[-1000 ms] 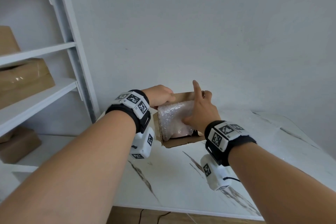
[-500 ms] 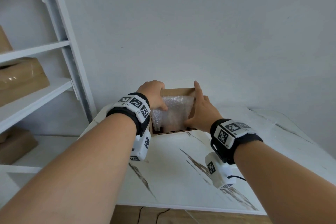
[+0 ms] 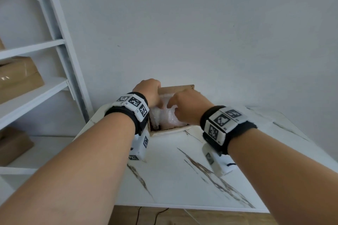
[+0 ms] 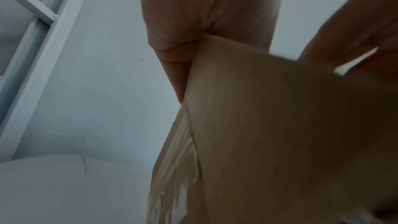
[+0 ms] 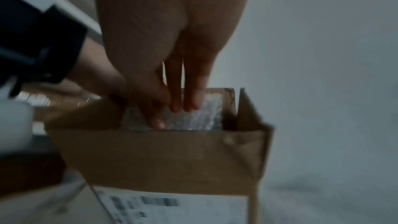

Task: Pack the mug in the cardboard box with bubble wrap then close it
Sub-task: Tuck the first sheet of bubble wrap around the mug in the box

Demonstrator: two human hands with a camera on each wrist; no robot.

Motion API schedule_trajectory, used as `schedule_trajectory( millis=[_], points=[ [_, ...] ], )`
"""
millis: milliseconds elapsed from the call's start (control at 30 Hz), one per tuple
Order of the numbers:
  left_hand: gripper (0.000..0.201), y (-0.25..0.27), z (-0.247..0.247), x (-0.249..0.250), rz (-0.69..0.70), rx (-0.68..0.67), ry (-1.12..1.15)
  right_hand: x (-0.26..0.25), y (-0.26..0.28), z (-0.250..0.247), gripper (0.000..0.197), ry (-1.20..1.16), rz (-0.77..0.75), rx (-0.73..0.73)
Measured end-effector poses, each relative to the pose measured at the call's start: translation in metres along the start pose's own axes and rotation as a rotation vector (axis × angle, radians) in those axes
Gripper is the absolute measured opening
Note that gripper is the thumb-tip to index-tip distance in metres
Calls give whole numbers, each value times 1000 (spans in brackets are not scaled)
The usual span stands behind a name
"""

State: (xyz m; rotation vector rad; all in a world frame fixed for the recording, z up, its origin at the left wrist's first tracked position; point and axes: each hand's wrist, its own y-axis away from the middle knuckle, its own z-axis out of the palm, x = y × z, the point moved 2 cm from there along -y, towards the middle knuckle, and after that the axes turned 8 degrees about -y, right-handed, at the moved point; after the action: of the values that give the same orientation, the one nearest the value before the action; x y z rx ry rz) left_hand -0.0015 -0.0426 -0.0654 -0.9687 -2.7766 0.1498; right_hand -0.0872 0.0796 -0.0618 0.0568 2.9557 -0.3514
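Observation:
A brown cardboard box (image 3: 176, 88) stands open-topped at the far edge of the marble table (image 3: 182, 179). Inside it lies the bubble wrap bundle (image 3: 162, 117); the mug does not show through the wrap. My left hand (image 3: 147, 90) grips the box's left wall, its fingers (image 4: 204, 14) hooked over the cardboard edge (image 4: 280, 125). My right hand (image 3: 184, 105) reaches down into the box. In the right wrist view its fingertips (image 5: 183, 105) and thumb press flat on the bubble wrap (image 5: 206, 117), between the box walls (image 5: 161, 156). A white label (image 5: 172, 207) is on the near side.
A white shelf unit (image 3: 60, 60) stands on the left and holds brown parcels (image 3: 18, 78) (image 3: 12, 144). The wall rises directly behind the box. The near table edge (image 3: 182, 206) has a dark cable below it.
The box, earlier tipped with its opening toward me, now stands upright. My right hand moved from the side of the bundle to its top and pushed it down inside.

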Motion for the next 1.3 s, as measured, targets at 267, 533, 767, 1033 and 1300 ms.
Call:
schedule_trajectory(
  millis=[267,533,767,1033,1300],
  points=[
    [24,1,-5,-5,21,-113,279,-5,-4,16,57,64,3,-193],
    [28,0,-8,-4,-34,-148,453,-8,-13,23,31,145,18,-306],
    [29,-1,-8,-4,-31,-133,477,-11,-23,22,9,152,123,-318],
    [27,3,-10,-3,-34,-148,464,-3,-30,31,28,6,156,-278],
    [27,4,-9,-2,-32,-132,438,3,-14,19,47,27,-22,-152]
  ],
)
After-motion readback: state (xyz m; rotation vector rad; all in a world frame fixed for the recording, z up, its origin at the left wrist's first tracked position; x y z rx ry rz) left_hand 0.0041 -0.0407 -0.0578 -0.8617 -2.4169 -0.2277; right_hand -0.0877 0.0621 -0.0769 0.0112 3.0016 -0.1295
